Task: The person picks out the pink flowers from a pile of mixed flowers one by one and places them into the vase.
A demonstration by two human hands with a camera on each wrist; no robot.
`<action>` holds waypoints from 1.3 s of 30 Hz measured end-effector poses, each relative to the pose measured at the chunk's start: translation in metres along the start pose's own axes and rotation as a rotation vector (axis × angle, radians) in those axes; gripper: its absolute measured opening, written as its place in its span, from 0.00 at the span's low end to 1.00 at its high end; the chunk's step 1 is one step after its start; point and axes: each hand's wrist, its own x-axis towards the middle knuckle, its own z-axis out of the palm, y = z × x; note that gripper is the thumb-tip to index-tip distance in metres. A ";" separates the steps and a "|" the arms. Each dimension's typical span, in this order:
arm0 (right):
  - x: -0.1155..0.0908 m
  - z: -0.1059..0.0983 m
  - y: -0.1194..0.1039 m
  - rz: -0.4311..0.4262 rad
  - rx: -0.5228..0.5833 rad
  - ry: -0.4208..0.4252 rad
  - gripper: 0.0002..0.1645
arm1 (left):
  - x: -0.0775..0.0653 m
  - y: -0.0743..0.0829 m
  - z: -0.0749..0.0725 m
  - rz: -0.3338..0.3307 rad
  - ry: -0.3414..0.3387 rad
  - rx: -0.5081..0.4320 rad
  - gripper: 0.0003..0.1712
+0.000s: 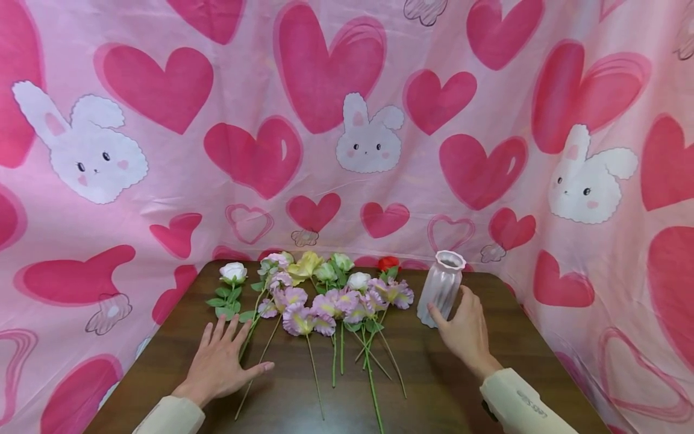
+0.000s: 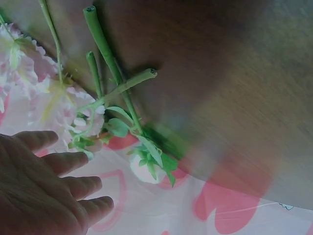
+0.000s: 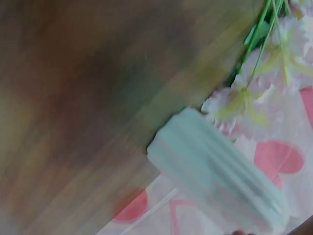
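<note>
Left hand: flat on the counter, fingers spread, grip apart and holding nothing, fingertips touching the stems of the flowers lying just ahead. Right hand: grip curled round the lower body of the ribbed vase, thumb toward the flowers. Bare counter lies behind both wrists; its right edge is near the vase.

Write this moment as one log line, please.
left hand: flat on table | right hand: gripping vase | flowers: lying

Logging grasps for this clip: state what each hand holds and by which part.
The right hand holds the ribbed vase by its lower body. The left hand holds nothing, resting flat on the table beside the flower stems.
</note>
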 end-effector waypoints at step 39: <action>-0.080 0.031 -0.024 -0.263 -0.123 -0.234 0.52 | 0.003 -0.003 -0.003 -0.037 -0.013 -0.018 0.53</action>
